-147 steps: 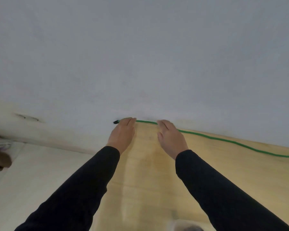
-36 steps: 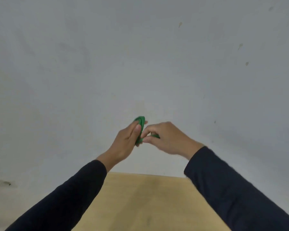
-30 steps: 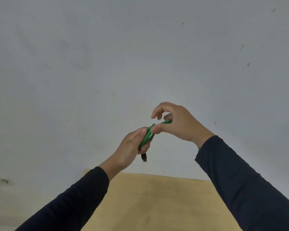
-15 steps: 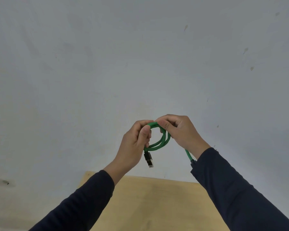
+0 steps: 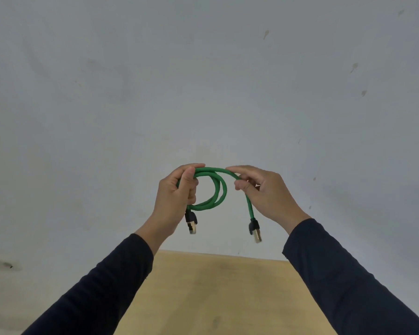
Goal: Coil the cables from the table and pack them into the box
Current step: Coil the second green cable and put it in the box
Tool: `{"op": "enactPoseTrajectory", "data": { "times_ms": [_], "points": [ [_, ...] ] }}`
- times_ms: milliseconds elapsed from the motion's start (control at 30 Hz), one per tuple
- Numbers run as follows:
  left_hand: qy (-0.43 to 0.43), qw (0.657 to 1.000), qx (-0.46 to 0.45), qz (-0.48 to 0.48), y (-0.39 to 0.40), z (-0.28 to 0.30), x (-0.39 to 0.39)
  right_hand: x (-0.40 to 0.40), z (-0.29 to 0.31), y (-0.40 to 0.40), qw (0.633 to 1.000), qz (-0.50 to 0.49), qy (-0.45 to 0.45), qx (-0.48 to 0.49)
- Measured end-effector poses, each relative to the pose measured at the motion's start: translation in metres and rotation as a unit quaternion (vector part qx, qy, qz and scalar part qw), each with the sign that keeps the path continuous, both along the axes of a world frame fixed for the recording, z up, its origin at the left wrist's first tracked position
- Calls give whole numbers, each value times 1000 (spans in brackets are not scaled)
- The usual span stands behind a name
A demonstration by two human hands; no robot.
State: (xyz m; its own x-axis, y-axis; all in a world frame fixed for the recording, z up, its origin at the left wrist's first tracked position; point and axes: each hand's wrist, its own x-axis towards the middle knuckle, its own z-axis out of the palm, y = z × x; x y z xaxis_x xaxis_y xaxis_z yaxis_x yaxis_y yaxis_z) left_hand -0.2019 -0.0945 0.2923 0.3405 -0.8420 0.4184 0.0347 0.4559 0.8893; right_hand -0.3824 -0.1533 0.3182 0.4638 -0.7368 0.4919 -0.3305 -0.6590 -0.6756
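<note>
1. Nearest the camera, two dark sleeves [image 5: 102,293] are seen reaching forward over a pale wooden table [image 5: 215,293], of which only a bare stretch is shown; no box is in view.
2. Farther out, the green Ethernet cable [image 5: 221,189] is held in the air above the table's far edge, well apart from the surface.
3. The left hand [image 5: 177,201] is closed in a fist around the gathered loops, which are pressed between thumb and fingers; one gold-tipped plug [image 5: 191,226] hangs just below that hand.
4. The right hand [image 5: 266,194] is pinching the free run of cable between thumb and forefinger, the other fingers being loosely curled; the second plug [image 5: 255,232] dangles beneath it.
5. The coiling is judged to be nearly complete: only the short tail on the right is left to be laid in.
6. For a tidy finish, the tail should be swept round to match the existing loops and passed under the left thumb, no twist being forced into it, and the loops should be kept clamped so that they do not spring apart.
7. Beyond the hands, only a plain grey wall [image 5: 203,81] with a few small marks is seen; nothing stands in the way.
</note>
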Motion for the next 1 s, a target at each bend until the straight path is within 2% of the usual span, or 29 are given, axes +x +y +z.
{"op": "enactPoseTrajectory", "data": {
  "times_ms": [167,333,500,733,1000],
  "points": [
    [29,999,11,-35,0,-7,-12,9,-2,1,990,-75,-110,-44],
    [29,998,29,-55,0,-11,-17,17,-3,-2,980,-110,-155,-64],
    [1,998,34,-62,0,-14,-19,24,1,2,971,-116,-211,-10],
    [-23,997,45,-56,-1,-20,-19,28,-4,1,966,-121,-223,45],
    [-35,995,60,-75,-2,-18,-18,31,0,-4,965,-134,-221,48]
  ]
}}
